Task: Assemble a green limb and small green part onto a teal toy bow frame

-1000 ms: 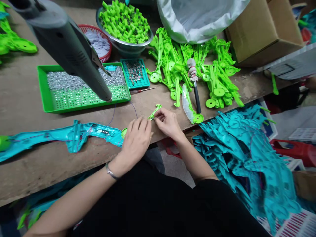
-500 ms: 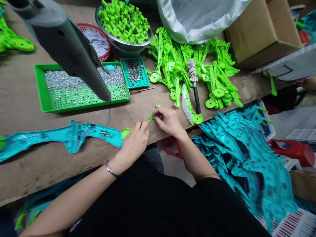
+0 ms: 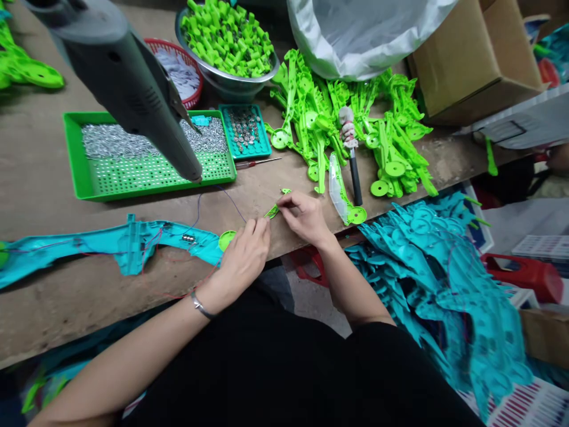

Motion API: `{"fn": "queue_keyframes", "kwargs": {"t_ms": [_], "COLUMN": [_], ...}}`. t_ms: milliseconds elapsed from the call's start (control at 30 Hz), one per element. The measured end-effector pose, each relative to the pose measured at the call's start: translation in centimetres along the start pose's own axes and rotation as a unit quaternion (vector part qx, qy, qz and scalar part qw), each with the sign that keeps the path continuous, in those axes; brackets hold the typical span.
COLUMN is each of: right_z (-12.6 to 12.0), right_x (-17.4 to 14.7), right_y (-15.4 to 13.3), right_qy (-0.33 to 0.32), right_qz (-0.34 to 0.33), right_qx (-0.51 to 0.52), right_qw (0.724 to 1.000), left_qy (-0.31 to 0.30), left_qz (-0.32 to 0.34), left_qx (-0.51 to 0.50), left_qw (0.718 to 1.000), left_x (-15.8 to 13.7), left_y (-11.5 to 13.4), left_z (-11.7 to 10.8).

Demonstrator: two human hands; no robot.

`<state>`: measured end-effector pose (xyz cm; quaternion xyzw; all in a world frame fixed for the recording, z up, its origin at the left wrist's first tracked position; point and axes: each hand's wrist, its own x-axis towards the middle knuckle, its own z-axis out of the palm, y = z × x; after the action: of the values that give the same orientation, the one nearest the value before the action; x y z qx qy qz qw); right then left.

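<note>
Your left hand [image 3: 246, 252] curls over one green arm [image 3: 272, 210], grip hidden; your right hand [image 3: 307, 218] is closed in a pinch beside it. On the bench [image 3: 48, 317], its long axis slants rightward, narrow tip pointing away; beyond lies one screwdriver [image 3: 255, 163]

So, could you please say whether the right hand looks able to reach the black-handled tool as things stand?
Probably yes: the black-handled tool lies uncovered near the right hand; only the clear-panelled green piece lies between, which the hand could likely pass over.
</note>
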<state>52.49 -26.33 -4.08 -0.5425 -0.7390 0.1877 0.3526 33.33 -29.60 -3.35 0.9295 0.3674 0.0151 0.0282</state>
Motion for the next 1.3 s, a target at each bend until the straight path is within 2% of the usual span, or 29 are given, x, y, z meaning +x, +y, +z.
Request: {"fn": "queue_keyframes", "kwargs": {"t_ms": [100, 233, 433, 633, 867, 1300], "right_z": [0.3, 0.8, 1.1, 1.4, 2.2, 1.6], "right_x": [-0.3, -0.7, -1.0, -1.2, -1.2, -1.0], "right_y": [0.3, 0.4, 0.2, 0.5, 0.6, 0.9], "right_qy": [0.013, 0.039, 0.078, 0.081, 0.083, 0.047], "right_qz": [-0.032, -0.038, 0.001, 0.014, 0.049, 0.037], "right_qx": [-0.017, -0.032, -0.019, 0.037, 0.045, 0.044], "right_qw": [0.999, 0.998, 0.997, 0.996, 0.994, 0.997], "left_qy": [0.002, -0.009, -0.018, -0.02, -0.014, -0.025], "left_qz": [-0.002, -0.006, -0.01, -0.006, -0.016, -0.015], "left_qx": [-0.001, -0.004, -0.011, -0.01, -0.005, -0.03], "left_qw": [1.0, 1.0, 1.0, 1.0, 1.0, 0.999], "left_x": [0.0, 0.0, 0.1, 0.1, 0.1, 0.1], "left_y": [0.0, 0.1, 0.2, 0.2, 0.3, 0.3], "left_z": [0.0, -0.2, -0.3, -0.2, -0.2, -0.2]}}
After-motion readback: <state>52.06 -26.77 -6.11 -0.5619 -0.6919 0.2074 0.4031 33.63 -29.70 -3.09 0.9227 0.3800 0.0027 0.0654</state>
